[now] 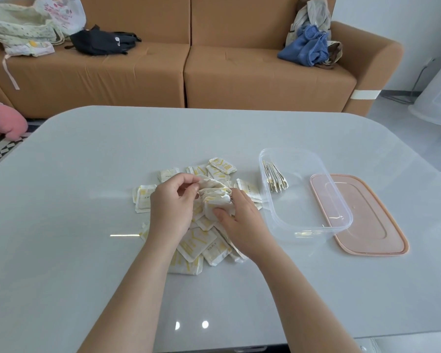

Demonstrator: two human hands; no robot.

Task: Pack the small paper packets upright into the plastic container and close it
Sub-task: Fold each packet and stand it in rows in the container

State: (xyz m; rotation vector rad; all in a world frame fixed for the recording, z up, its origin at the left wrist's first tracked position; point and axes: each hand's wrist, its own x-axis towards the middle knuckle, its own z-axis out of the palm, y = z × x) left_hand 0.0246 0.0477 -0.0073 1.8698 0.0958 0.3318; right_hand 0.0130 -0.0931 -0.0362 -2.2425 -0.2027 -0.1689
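Both hands are clamped on a bundle of paper packets above the loose pile at the middle of the table, as seen from the head camera. The left hand pinches the bundle's far end with curled fingers, and the right hand grips the near end, thumb pressed to the paper. Just right of the pile the clear container stands open, with a short row of packets on edge against its far-left wall and the rest of it bare. The pink lid lies flat on the table at the container's right side, partly overlapped by it. A brown sofa runs behind. The bundle looks fanned and crumpled, so packets may slip from the middle and drop during the carry if the squeeze eases. The row inside leans with nothing bracing it and could topple flat when new packets are pushed against it. The light container may also skid toward the lid under that push.
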